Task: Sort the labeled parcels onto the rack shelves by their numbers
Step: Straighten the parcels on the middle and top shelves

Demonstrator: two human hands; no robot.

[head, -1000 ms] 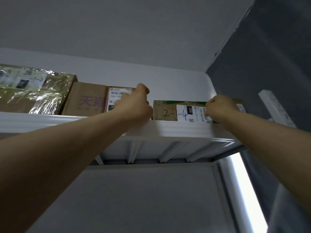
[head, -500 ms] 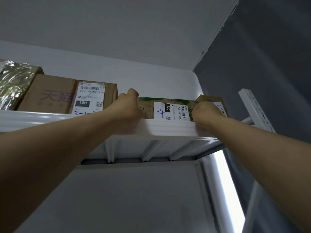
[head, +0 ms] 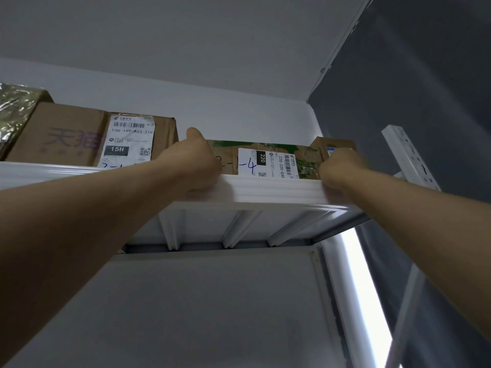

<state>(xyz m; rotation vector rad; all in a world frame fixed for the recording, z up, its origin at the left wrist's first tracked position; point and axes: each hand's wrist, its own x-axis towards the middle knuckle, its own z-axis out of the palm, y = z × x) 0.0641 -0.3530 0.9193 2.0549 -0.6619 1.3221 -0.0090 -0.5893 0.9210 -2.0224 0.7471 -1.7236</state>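
Observation:
A flat parcel (head: 268, 160) with a green-and-brown print and a white label marked "2-1-4" lies on the top shelf (head: 276, 192) of the white rack, seen from below. My left hand (head: 192, 162) grips its left end, fingers curled and thumb up. My right hand (head: 338, 168) grips its right end at the shelf's front lip. Left of it stands a brown carton (head: 79, 136) with a white shipping label. A small brown box (head: 332, 146) sits behind my right hand.
A parcel wrapped in shiny film (head: 16, 112) stands at the far left of the shelf. A white rack upright (head: 409, 155) rises at the right against a dark wall. The ceiling is close above. A bright strip (head: 364, 288) shows below right.
Both hands have shifted the "2-1-4" parcel slightly; the view has swung left to right, so the brown carton's label now shows fully and the shiny parcel is nearly out of view.

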